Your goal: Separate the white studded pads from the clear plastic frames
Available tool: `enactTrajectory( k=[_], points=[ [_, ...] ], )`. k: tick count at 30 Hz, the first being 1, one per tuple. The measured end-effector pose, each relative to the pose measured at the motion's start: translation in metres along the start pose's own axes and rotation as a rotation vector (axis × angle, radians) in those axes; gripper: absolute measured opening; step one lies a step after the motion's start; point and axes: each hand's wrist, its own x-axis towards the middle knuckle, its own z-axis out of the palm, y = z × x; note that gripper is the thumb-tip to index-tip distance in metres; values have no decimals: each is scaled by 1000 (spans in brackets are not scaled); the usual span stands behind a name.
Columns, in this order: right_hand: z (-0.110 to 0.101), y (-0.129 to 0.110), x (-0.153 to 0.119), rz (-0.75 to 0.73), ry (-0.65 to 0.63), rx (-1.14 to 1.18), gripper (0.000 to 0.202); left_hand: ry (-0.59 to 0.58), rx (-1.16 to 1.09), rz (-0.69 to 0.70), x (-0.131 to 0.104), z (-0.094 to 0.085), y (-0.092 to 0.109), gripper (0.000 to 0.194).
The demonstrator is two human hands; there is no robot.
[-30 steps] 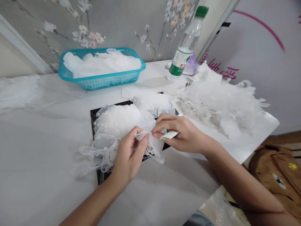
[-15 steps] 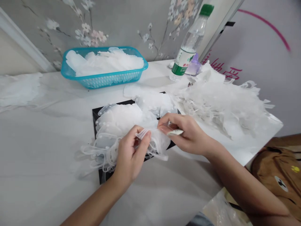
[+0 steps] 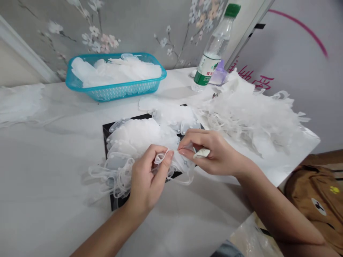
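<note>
My left hand [image 3: 151, 175] is closed, thumb and forefinger pinching a soft translucent white piece [image 3: 183, 162] with thin strap-like edges. Close beside it, my right hand [image 3: 210, 151] pinches the same piece between thumb and fingertips. A small pale, flat object [image 3: 202, 153] sticks out of the curled right fingers; its kind cannot be told. Under and behind both hands, a heap of similar translucent pieces [image 3: 139, 134] with small round dots lies on a black board [image 3: 107, 131]. Thin white loops [image 3: 122, 178] spill over the board's left side.
Behind stands a blue plastic basket [image 3: 122, 92] filled with white pieces. A water bottle [image 3: 209, 66] with a green cap is upright near the wall. Right of it lies a large pile of white strips [image 3: 252, 110]. A brown backpack [image 3: 316, 200] sits beyond the table's right edge.
The gathered strands at my left fingertips have become a single small fold, and the piece between my hands has shifted. Both hands stay close together; the whole view has moved slightly.
</note>
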Motion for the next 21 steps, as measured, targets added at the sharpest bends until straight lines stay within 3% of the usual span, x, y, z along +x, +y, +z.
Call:
enactTrajectory(
  k=[5,12,21],
  points=[
    [-1,0,-1,-10,99,-46,11,37,-43,-56,-2,1,-2,18],
    [-6,10,-1,200,569,-64,11,35,-138,-159,1,-1,-3,21],
    [0,5,4,269,721,-137,17,-33,49,-89,4,1,4,23]
  ],
)
